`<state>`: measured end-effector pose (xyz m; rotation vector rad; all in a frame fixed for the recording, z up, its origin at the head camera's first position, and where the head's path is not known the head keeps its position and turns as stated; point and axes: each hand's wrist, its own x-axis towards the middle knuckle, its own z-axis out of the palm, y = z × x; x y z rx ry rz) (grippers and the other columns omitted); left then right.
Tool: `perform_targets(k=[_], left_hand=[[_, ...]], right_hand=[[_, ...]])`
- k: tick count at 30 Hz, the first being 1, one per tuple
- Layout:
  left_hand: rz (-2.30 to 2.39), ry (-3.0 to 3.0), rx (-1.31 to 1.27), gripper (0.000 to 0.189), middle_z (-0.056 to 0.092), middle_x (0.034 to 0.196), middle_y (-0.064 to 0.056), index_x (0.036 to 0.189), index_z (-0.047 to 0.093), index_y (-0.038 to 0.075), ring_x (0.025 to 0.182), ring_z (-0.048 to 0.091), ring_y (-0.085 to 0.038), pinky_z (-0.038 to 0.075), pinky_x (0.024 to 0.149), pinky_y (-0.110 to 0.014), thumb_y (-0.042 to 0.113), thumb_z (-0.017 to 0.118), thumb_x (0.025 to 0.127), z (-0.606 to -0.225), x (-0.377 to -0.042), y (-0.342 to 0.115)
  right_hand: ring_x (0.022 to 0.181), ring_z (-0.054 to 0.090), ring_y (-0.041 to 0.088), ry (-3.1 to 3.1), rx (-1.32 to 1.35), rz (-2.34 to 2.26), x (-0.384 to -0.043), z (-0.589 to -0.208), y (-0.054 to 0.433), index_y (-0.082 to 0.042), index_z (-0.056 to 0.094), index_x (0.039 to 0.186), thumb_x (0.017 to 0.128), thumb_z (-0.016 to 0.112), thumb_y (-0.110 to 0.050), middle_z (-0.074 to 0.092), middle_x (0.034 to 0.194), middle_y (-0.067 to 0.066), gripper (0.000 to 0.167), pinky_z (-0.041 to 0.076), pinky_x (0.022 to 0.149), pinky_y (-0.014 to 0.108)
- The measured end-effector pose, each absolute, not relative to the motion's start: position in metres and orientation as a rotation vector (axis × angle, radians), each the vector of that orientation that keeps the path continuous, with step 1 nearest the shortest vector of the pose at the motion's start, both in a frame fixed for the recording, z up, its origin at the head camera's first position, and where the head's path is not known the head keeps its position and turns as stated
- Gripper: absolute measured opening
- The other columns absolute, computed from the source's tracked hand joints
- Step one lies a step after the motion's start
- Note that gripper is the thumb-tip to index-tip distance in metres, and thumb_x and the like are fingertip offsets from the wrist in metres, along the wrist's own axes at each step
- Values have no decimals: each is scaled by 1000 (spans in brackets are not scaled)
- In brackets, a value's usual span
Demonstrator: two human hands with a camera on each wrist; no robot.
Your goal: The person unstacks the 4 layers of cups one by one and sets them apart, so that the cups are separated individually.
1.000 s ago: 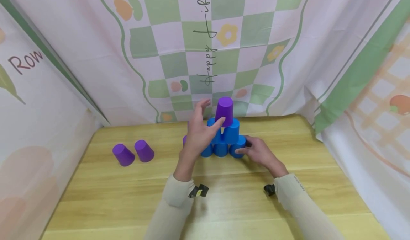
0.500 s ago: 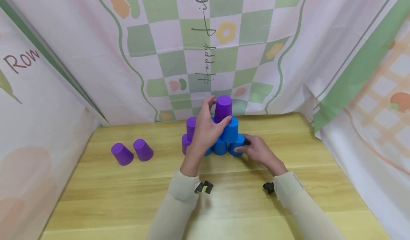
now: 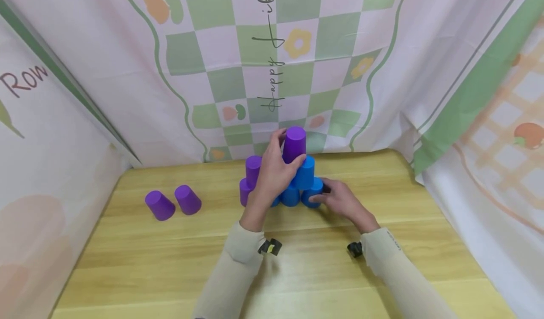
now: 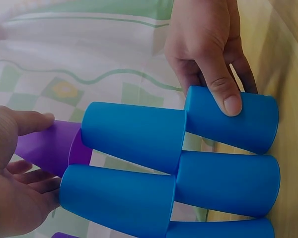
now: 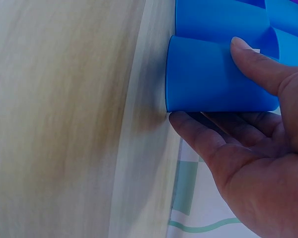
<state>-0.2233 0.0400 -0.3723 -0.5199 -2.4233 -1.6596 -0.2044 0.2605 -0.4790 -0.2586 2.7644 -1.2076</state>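
My left hand holds an upside-down purple cup between thumb and fingers, at the top of a pyramid of blue cups. In the left wrist view the rim of this purple cup meets the two upper blue cups, straddling them. Several blue cups form the bottom row, partly hidden behind my left hand and wrist. At the right end of that row, my right hand grips a blue cup, thumb on its near side and fingers on its outer side.
Left of the pyramid, one purple cup stands above another purple cup. Two more purple cups stand apart at the left of the wooden table. A patterned curtain hangs close behind the pyramid.
My left hand has moved slightly right and brought the purple cup down a little onto the upper blue cups, its hold now closer. The right hand has stayed on its blue cup.
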Motion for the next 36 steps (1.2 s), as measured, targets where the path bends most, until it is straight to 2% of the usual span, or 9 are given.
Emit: perform_targets(k=[5, 15, 36], left_hand=[[-1667, -2430, -518, 76, 51, 157, -12, 159, 32, 13, 149, 48, -28, 44, 121, -48, 20, 77, 98, -373, -224, 39], [-1626, -2451, -531, 74, 56, 152, -12, 159, 33, 12, 136, 59, -29, 50, 115, -49, 23, 75, 100, -374, -225, 41], [-1644, -2447, -533, 73, 55, 152, -12, 159, 32, 12, 136, 59, -29, 49, 115, -49, 21, 74, 100, -374, -224, 41]], right_hand=[[112, 69, 31, 2756, -251, -1211, -204, -479, 260, -9, 67, 136, 99, 75, -32, 73, 128, 12, 44, 57, 102, 56], [117, 69, 33, 2737, -247, -1226, -203, -479, 260, -9, 65, 138, 100, 74, -30, 72, 131, 13, 44, 56, 103, 57], [120, 68, 34, 2735, -242, -1221, -202, -477, 260, -9, 64, 140, 100, 74, -29, 71, 133, 14, 45, 55, 105, 59]])
